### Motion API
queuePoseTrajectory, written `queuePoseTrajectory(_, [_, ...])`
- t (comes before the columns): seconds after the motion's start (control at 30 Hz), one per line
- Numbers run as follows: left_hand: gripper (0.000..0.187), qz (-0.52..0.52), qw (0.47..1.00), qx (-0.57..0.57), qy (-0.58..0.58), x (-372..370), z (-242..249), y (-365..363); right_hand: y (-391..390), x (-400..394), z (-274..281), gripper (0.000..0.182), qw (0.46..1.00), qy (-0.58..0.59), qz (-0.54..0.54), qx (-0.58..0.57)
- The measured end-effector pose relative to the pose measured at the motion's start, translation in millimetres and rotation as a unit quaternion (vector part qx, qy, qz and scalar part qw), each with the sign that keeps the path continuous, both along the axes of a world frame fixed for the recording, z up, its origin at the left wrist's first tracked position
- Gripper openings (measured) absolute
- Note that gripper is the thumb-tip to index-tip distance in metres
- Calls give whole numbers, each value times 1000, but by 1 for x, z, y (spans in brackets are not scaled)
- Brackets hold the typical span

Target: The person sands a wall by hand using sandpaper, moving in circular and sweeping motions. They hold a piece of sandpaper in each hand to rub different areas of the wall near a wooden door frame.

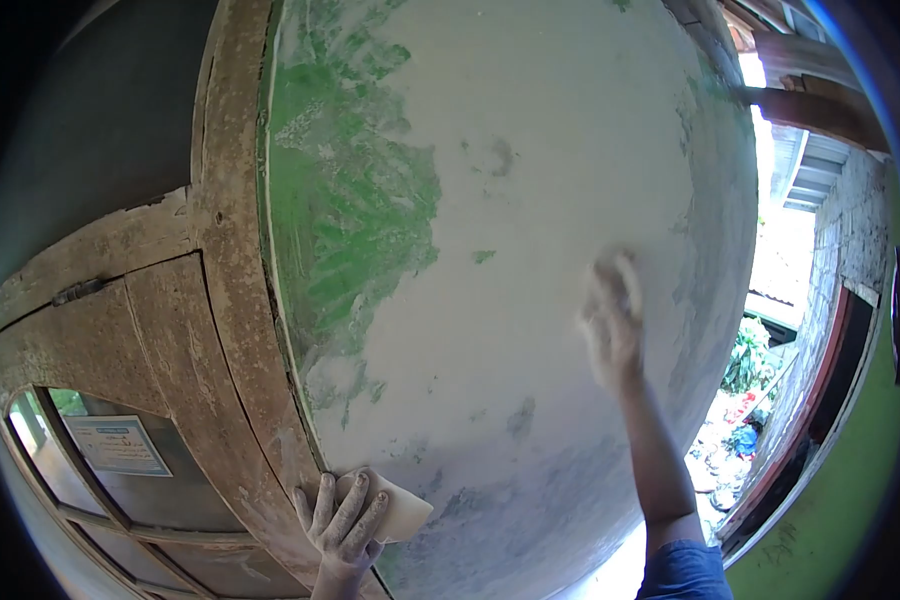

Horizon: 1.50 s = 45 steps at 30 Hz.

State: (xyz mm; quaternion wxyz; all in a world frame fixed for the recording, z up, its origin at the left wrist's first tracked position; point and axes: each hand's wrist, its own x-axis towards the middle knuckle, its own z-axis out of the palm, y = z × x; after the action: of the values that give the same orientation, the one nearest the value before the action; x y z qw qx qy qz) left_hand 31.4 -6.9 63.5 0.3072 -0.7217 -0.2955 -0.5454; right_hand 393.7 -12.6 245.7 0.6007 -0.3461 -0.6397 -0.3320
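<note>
A wall (530,330) with a whitish, smeared coating over green paint fills the middle of the view. Low on its left side, by the wooden door frame, my left hand (344,522) is coated in pale dust. Its fingers lie over a cream, flat piece with a rounded corner (405,511), held between the fingers and the thumb near the wall. Higher up and to the right, my right hand (613,320) is at the whitish surface, smeared by motion. I cannot tell whether a pale curved shape at its fingers is something held.
Left of the wall stands a worn wooden door frame (232,190) beside a door with glass panes and a paper notice (118,446). Green paint patches (355,220) show on the wall's left. Plants (749,357) and a green wall (830,520) appear at right.
</note>
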Motion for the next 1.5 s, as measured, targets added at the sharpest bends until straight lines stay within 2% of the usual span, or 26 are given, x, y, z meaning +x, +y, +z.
queuePoseTrajectory(0.07, [35,9,1000,0,1,0,-2,1,8,13,53,37,999,31,41,18])
queuePoseTrajectory(0.13, [35,18,1000,1,2,1,-1,1,14,29,111,37,988,-8,-95,125])
queuePoseTrajectory(0.2, [23,9,1000,12,-18,3,4,-2,25,49,161,34,977,22,-120,173])
queuePoseTrajectory(0.27, [24,10,1000,12,-18,2,3,-2,32,57,195,32,978,94,-96,158])
queuePoseTrajectory(0.3, [25,10,1000,14,-16,1,2,-2,35,51,202,32,979,93,-94,155])
queuePoseTrajectory(0.37, [25,10,1000,11,-17,2,4,-3,41,31,209,29,970,-11,-99,222])
queuePoseTrajectory(0.47, [24,8,1000,8,-19,1,3,-3,24,-41,174,28,977,-51,-109,174])
queuePoseTrajectory(0.53, [24,10,1000,4,-18,1,2,-3,18,-58,160,26,947,-239,-139,166])
queuePoseTrajectory(0.57, [24,10,1000,4,-18,2,4,-4,20,-49,170,26,947,-240,-137,166])
queuePoseTrajectory(0.63, [24,10,1000,4,-19,2,5,-4,26,-9,212,26,977,-180,-38,104])
queuePoseTrajectory(0.7, [24,10,1000,7,-18,2,4,-3,22,5,250,25,994,-20,-49,99])
queuePoseTrajectory(0.83, [26,2,1000,4,-23,2,5,-5,30,-37,254,24,987,-5,-68,146])
queuePoseTrajectory(0.9, [28,6,1000,3,-18,2,6,-5,30,-71,229,22,929,-213,-150,263])
queuePoseTrajectory(0.93, [28,8,1000,6,-20,2,7,-5,31,-68,235,22,928,-213,-149,266])
queuePoseTrajectory(1.0, [33,1,1000,2,-24,2,6,-6,32,-52,253,30,910,-289,-136,266])
queuePoseTrajectory(1.03, [33,2,1000,3,-25,2,6,-5,28,-46,262,30,909,-290,-135,268])
queuePoseTrajectory(1.07, [35,1,1000,4,-23,1,6,-4,17,-46,273,30,964,-177,-82,182])
queuePoseTrajectory(1.1, [37,-1,1000,4,-20,1,6,-4,12,-46,282,29,994,-58,-27,89])
queuePoseTrajectory(1.17, [39,0,1000,4,-22,1,7,-6,21,-53,286,30,992,-47,-26,117])
queuePoseTrajectory(1.23, [40,-2,1000,5,-24,1,8,-7,28,-78,275,31,947,-137,-180,228])
queuePoseTrajectory(1.33, [40,-2,1000,-5,-17,0,8,-8,19,-90,273,33,969,-108,-116,190])
queuePoseTrajectory(1.37, [39,-3,1000,0,-21,1,8,-7,21,-85,281,33,969,-108,-117,189])
queuePoseTrajectory(1.43, [38,-5,1000,5,-25,2,9,-7,28,-74,306,31,984,-80,-36,157])
queuePoseTrajectory(1.47, [36,-4,1000,2,-24,1,10,-7,27,-83,300,31,984,-79,-37,155])
queuePoseTrajectory(1.5, [34,-4,1000,0,-21,0,10,-8,24,-103,288,30,990,-45,-89,99])
